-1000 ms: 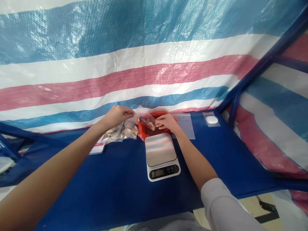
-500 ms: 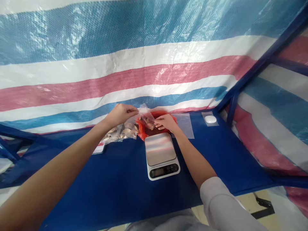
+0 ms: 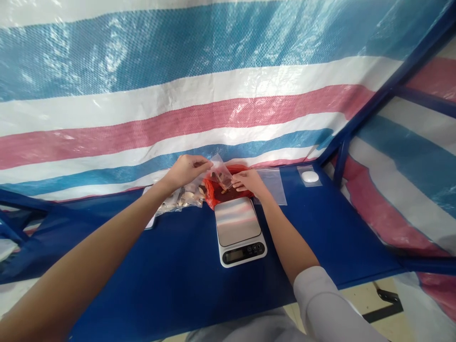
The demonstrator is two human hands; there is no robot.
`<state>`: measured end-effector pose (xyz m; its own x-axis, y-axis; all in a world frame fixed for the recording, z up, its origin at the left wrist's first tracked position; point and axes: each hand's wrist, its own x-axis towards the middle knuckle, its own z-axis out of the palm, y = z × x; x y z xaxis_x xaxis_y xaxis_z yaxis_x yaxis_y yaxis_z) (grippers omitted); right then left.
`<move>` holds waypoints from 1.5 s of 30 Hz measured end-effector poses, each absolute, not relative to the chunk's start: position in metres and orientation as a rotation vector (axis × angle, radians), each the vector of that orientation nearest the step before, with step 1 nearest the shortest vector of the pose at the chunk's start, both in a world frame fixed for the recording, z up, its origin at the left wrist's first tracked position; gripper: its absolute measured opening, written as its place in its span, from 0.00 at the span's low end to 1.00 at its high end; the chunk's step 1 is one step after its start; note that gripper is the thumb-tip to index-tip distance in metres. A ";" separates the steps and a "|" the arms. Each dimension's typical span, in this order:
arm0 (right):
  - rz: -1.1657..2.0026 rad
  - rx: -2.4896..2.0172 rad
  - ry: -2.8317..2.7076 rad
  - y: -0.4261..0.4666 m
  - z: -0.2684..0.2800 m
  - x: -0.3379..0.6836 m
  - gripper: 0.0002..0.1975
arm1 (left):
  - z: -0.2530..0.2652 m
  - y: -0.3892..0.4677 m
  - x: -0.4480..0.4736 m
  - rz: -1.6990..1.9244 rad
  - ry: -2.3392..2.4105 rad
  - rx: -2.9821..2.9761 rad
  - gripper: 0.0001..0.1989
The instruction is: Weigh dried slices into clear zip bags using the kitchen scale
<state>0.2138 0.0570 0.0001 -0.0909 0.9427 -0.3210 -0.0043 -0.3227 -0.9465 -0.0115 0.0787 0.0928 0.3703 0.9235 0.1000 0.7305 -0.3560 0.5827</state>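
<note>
Between my two hands hangs a small clear plastic bag (image 3: 220, 169), tilted over an open red plastic bag (image 3: 211, 194). My left hand (image 3: 188, 169) pinches the clear bag's upper left part with thumb and fingers. At the clear bag's lower right side, my right hand (image 3: 247, 182) has its fingers closed on the edge. Brownish pieces show in and behind the clear bag; which of them are inside is hard to tell. Just in front of the red bag stands a white kitchen scale (image 3: 238, 225) with a bare metal plate.
Filled clear bags of pale pieces (image 3: 181, 199) lie left of the red bag, by a flat white object partly under my left arm. A flat clear bag (image 3: 274, 185) and a white oval item (image 3: 309, 176) are on the blue table (image 3: 178, 275). Striped sheeting (image 3: 213, 109) stands behind.
Both hands and the clear bag have shifted slightly to the right in view. The clear bag's upper corner now stands more upright and spread. The scale stays in place.
</note>
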 end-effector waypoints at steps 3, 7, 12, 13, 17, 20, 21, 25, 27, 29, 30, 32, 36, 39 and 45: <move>1.567 -1.326 -1.054 0.057 -0.002 0.215 0.06 | 0.091 0.079 -0.010 0.594 1.374 2.162 0.22; 1.570 -1.304 -1.062 0.059 -0.007 0.219 0.03 | 0.091 0.082 -0.010 0.601 1.354 2.159 0.22; 1.408 -1.362 -1.217 0.064 -0.015 0.225 0.05 | 0.092 0.085 -0.011 0.613 1.398 2.163 0.19; 1.392 -1.362 -1.243 0.064 -0.015 0.225 0.05 | 0.092 0.085 -0.011 0.617 1.396 2.159 0.19; 1.478 -1.286 -1.234 0.063 -0.013 0.224 0.04 | 0.088 0.086 -0.005 0.632 1.345 2.130 0.20; 1.500 -1.279 -1.198 0.063 -0.014 0.224 0.02 | 0.085 0.088 -0.002 0.657 1.324 2.128 0.22; 1.486 -1.301 -1.196 0.063 -0.015 0.224 0.02 | 0.084 0.089 -0.002 0.664 1.322 2.131 0.22; 1.421 -1.356 -1.224 0.067 -0.023 0.228 0.03 | 0.085 0.089 -0.009 0.629 1.354 2.164 0.22; 1.402 -1.354 -1.247 0.068 -0.026 0.228 0.04 | 0.086 0.089 -0.015 0.576 1.392 2.204 0.22; 1.401 -1.349 -1.258 0.068 -0.026 0.227 0.04 | 0.086 0.088 -0.019 0.531 1.421 2.243 0.23; 1.415 -1.341 -1.250 0.068 -0.025 0.226 0.04 | 0.085 0.088 -0.020 0.522 1.428 2.257 0.23; 1.472 -1.314 -1.197 0.067 -0.021 0.223 0.04 | 0.085 0.088 -0.020 0.525 1.431 2.270 0.22; 1.572 -1.226 -1.118 0.063 -0.015 0.221 0.04 | 0.087 0.087 -0.018 0.578 1.417 2.230 0.20; 1.557 -1.233 -1.137 0.063 -0.016 0.223 0.04 | 0.091 0.087 -0.019 0.628 1.439 2.177 0.20; 1.527 -1.266 -1.149 0.062 -0.015 0.220 0.04 | 0.095 0.086 -0.023 0.619 1.435 2.180 0.19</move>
